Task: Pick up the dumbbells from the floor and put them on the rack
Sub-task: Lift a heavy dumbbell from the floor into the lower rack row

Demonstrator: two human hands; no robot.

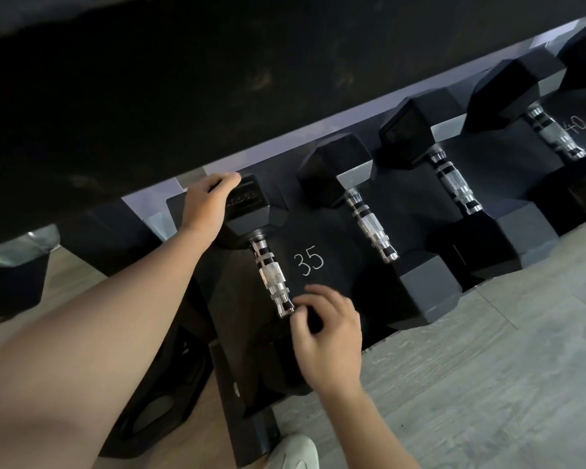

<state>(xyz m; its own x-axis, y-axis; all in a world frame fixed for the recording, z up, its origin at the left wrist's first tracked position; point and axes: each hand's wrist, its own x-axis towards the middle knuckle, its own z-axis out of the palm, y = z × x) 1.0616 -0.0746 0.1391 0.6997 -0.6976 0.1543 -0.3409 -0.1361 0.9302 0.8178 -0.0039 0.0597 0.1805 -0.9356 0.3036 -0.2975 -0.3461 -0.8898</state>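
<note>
A person's left hand (pixel 214 198) and right hand (pixel 325 336), fingers curled over its ends, seat a black hexagonal chrome-handled dumbbell (pixel 271 279) on the black metal rack (pixel 332 228), shelf marked 35; next, likely a careful release.

A grey wood-grain plank floor (pixel 487 367) fills the lower right, pale light lying evenly across its boards. Behind, a narrow lilac-tinted strip (pixel 268 157) runs diagonally beneath a broad, dark, blurred band (pixel 149 79) spanning the top of the view.

Four dumbbells (pixel 271 282) (pixel 369 228) (pixel 454 184) (pixel 552 130) plainly visible, two hands (pixel 207 201) (pixel 327 333), one shoe (pixel 295 451)
</note>
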